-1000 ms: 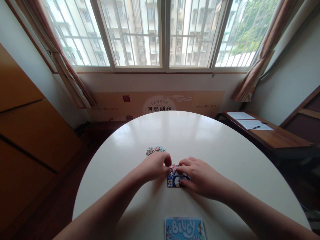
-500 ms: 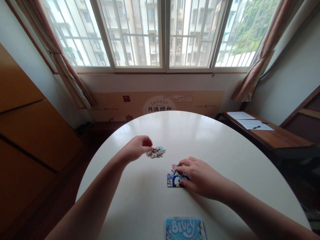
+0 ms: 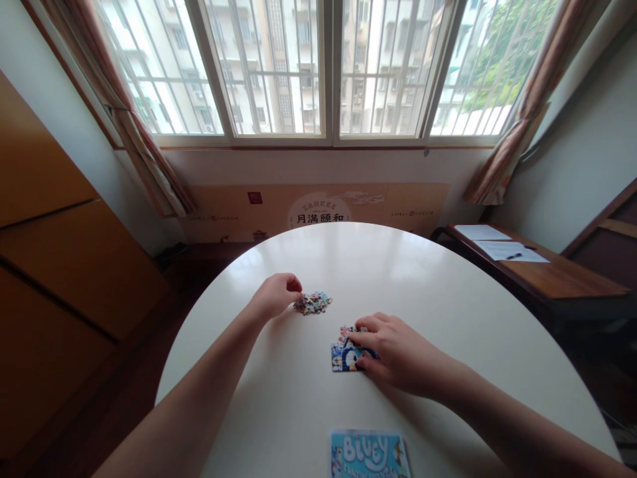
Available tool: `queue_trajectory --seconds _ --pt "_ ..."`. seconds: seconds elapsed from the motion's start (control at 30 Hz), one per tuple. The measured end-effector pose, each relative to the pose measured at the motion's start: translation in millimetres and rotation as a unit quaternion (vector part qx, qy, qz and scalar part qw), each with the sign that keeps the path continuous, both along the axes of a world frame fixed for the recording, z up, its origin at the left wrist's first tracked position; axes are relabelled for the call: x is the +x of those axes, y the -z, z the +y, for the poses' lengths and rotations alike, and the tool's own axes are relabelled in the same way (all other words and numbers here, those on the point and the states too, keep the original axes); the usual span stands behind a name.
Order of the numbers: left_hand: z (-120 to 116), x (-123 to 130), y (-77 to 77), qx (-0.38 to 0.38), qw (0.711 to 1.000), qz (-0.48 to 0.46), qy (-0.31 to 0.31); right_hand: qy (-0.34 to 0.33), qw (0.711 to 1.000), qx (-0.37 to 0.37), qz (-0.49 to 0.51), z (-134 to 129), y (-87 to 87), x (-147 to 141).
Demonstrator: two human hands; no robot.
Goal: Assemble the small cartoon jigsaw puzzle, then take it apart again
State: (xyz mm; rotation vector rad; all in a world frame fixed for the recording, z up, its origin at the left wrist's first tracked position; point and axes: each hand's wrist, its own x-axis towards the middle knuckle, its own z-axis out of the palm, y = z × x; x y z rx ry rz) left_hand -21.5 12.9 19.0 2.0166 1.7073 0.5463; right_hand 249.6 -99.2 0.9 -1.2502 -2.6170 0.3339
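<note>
A small heap of loose jigsaw pieces [image 3: 314,303] lies on the white round table. At its left edge is my left hand [image 3: 277,293], fingers curled and thumb and forefinger pinched together; whatever is between the tips is too small to make out. Closer to me, a partly joined jigsaw puzzle [image 3: 340,358] shows a blue cartoon face with a straight lower edge. My right hand [image 3: 393,348] holds it from the right, thumb and fingertips down on it, covering its right part.
A light-blue "Bluey" box or card [image 3: 369,455] lies at the table's near edge. Right of the round table [image 3: 438,299], a wooden desk [image 3: 572,279] carries paper sheets [image 3: 512,251] and a pen. A printed carton panel [image 3: 219,199] stands below the barred window.
My left hand has shifted very slightly at the heap's left edge, its fingertips closing together. My right hand stays on the joined puzzle. The whole view has moved a little.
</note>
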Motion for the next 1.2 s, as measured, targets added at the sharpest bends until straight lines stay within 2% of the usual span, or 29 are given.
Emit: queue_trajectory --seconds 0.27,0.33,0.4,0.53,0.67,0.97,1.2 --pt "-5.2 7.3 2.1 0.082 0.996 0.032 -0.015 -0.003 1.0 0.0 -0.002 0.7 0.2 -0.1" --pt "-9.8 12.4 -0.1 0.12 0.992 0.038 -0.005 -0.005 1.0 -0.002 -0.004 0.5 -0.7 -0.2" --pt "-18.0 21.4 -1.9 0.141 0.988 0.043 0.033 -0.006 1.0 -0.001 -0.006 0.3 -1.4 -0.1" --pt "-40.7 44.8 -0.3 0.093 0.981 0.063 0.157 -0.004 1.0 0.0 -0.008 0.7 -1.6 -1.0" --pt "-54.3 57.4 4.0 0.055 0.971 0.099 0.212 0.018 1.0 -0.004 -0.001 1.4 -0.4 -3.1" --pt "-51.9 62.8 12.9 0.026 0.972 0.088 0.218 0.037 0.999 -0.004 -0.014 0.7 -0.5 -2.5" --pt "-51.8 66.9 16.1 -0.001 0.979 0.065 0.191 0.032 0.999 -0.001 -0.024 0.5 -4.2 -3.4"
